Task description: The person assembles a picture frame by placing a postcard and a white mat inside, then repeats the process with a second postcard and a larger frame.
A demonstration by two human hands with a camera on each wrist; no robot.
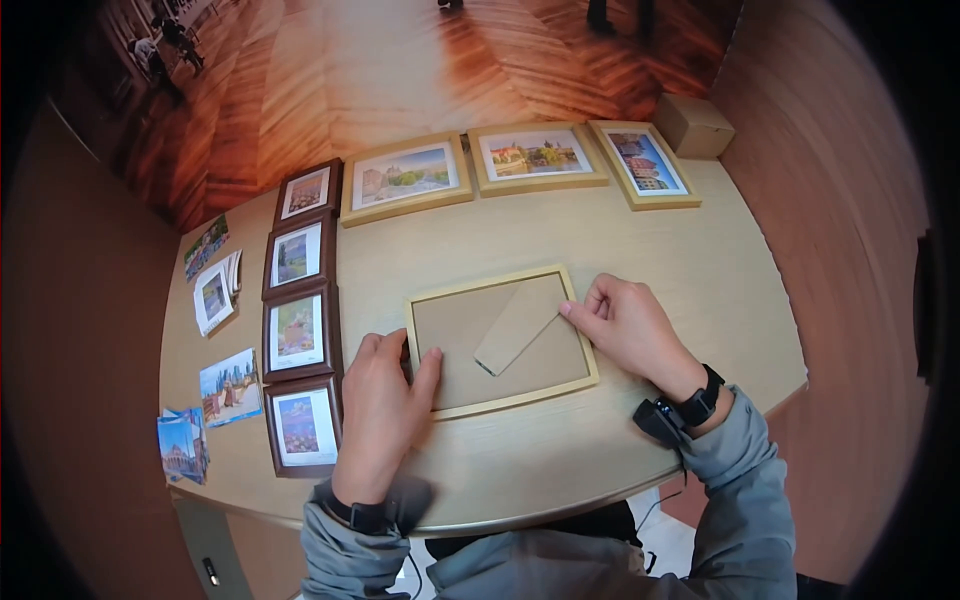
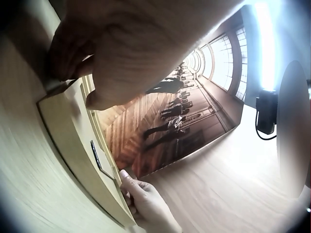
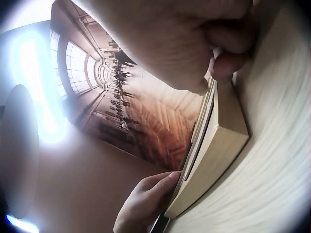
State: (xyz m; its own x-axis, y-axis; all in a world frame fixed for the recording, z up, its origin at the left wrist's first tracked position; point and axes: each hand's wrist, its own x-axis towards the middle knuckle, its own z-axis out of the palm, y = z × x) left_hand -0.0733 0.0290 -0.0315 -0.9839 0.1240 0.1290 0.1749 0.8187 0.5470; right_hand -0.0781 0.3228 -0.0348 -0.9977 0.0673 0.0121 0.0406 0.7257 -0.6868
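A light-wood picture frame (image 1: 500, 406) lies back side up on the table, its plain backing board (image 1: 450, 330) showing. On that board, the slanted stand flap (image 1: 515, 325) reaches from the upper right toward the middle. My left hand (image 1: 385, 400) grips the frame's left side, thumb over the rim and fingers along the outer edge. At the right side, my right hand (image 1: 630, 330) pinches the frame's edge near the upper corner, thumb on top and fingers curled. The right wrist view shows the frame's thick side (image 3: 221, 131) close over the tabletop.
Dark brown frames (image 1: 297, 335) with pictures form a column on the left. Light-wood frames (image 1: 540, 157) line the back, beside a cardboard box (image 1: 694, 127). Loose picture cards (image 1: 230, 388) lie along the left edge of the table (image 1: 690, 270).
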